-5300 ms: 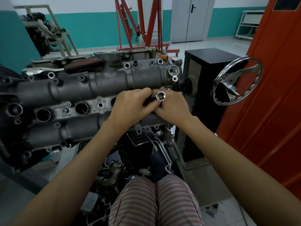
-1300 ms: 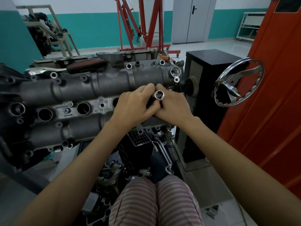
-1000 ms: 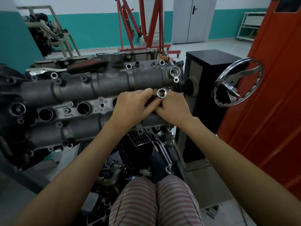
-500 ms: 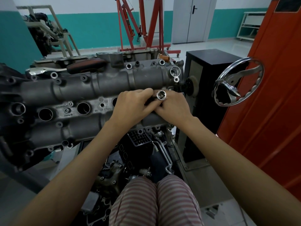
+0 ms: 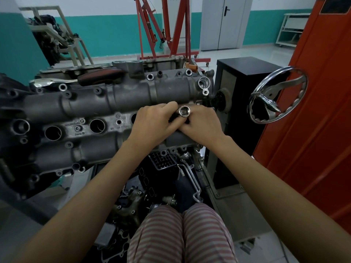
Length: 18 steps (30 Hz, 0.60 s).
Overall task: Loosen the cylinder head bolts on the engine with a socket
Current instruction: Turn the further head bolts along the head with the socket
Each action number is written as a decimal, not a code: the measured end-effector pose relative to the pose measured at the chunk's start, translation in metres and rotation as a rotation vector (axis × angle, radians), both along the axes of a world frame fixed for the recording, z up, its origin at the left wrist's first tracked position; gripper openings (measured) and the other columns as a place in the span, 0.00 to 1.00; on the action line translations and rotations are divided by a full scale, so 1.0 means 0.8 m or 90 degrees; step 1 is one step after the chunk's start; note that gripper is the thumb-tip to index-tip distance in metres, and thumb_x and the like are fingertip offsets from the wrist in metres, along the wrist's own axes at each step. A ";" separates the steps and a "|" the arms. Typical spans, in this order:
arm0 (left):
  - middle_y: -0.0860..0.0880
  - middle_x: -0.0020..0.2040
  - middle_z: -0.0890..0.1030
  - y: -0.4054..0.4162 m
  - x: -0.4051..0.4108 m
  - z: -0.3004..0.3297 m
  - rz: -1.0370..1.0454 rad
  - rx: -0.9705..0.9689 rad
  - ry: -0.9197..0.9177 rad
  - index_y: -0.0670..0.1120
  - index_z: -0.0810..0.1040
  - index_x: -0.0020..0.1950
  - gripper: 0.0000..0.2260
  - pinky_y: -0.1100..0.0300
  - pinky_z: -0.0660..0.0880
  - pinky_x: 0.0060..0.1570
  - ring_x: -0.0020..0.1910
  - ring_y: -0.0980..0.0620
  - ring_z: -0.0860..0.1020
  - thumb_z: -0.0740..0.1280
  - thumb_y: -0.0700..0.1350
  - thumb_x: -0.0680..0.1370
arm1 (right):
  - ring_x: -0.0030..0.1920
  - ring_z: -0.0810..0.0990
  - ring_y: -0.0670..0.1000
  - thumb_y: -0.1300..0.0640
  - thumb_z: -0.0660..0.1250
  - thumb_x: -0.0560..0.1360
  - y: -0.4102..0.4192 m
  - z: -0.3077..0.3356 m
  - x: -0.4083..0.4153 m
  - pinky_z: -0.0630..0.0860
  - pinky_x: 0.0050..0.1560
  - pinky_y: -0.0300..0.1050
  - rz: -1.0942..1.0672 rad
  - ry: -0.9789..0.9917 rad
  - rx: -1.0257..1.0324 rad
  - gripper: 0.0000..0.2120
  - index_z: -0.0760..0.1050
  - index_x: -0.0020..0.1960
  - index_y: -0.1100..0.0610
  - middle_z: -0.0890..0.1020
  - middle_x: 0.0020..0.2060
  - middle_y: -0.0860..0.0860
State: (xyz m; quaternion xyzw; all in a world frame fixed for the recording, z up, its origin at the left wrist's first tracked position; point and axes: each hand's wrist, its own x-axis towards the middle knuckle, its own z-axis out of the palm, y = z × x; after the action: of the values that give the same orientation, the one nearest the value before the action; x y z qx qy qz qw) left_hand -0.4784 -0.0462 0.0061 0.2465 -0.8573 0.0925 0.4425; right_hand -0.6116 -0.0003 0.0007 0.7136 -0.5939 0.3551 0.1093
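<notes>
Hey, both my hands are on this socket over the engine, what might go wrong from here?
1. The socket is held between the left hand and right hand, open end toward you, off any bolt; if it slips, it may drop into the parts below.
2. Open bores in the engine sit nearby; small pieces could fall in.

The socket (image 5: 184, 111) has tipped slightly between both hands, its open end turning toward the camera.
</notes>
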 end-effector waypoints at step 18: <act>0.44 0.25 0.73 0.003 0.000 0.001 -0.016 0.020 0.006 0.39 0.70 0.33 0.19 0.56 0.68 0.24 0.24 0.43 0.72 0.64 0.53 0.75 | 0.44 0.79 0.52 0.52 0.62 0.74 -0.002 -0.002 -0.003 0.64 0.35 0.42 0.003 0.031 0.003 0.11 0.79 0.51 0.54 0.83 0.43 0.50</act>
State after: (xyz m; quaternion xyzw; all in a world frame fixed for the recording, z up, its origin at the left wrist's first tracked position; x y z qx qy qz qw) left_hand -0.4781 -0.0438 0.0072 0.2434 -0.8594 0.0720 0.4438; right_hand -0.6138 -0.0018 -0.0008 0.7237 -0.5900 0.3368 0.1211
